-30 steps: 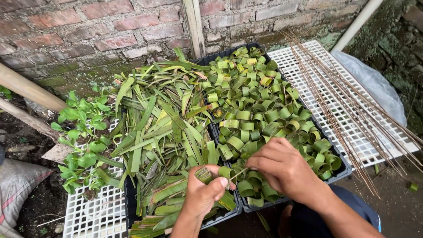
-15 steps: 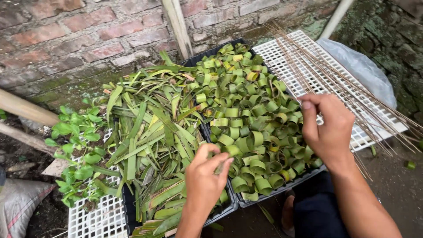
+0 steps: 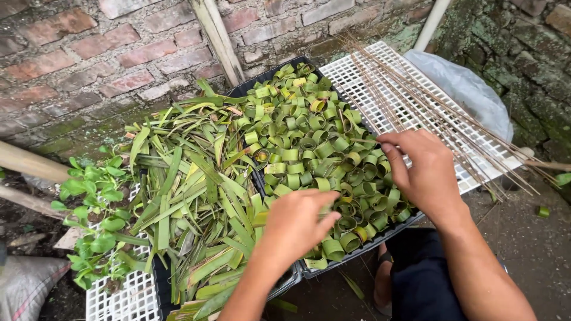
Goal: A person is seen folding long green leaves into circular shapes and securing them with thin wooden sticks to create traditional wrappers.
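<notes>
Green leaf strip, curled, is sitting under the left hand point(image 3: 297, 223), over the seam between the two black trays; fingers are curling down on it, grip looks closed on the strip, though the palm is hiding most of it. Right hand point(image 3: 425, 175) is reaching toward the thin sticks point(image 3: 416, 113), fingertips pinching narrow at one stick end; can't tell if it's actually gripping it.

Progress, judging by the piles: plenty done, plenty left.
- Right black tray point(image 3: 357, 252): holding a heaped pile of rolled leaf rings point(image 3: 303, 137), filling it nearly edge to edge.
- Left black tray point(image 3: 159, 282): holding loose flat leaf strips point(image 3: 190, 190), overflowing its rim, still unrolled. Roughly as much raw stock as finished rings.

Around that:
- White plastic grid point(image 3: 363, 74) is lying behind and to the right of the ring tray, carrying the sticks in a fanned bundle.
- Another white grid point(image 3: 116, 300) is poking out under the strip tray at the left.
- A leafy green plant point(image 3: 92, 202) is growing beside it.
- Brick wall point(image 3: 89, 65) is running behind everything; a pale plastic bag point(image 3: 470, 89) is lying past the grid.
</notes>
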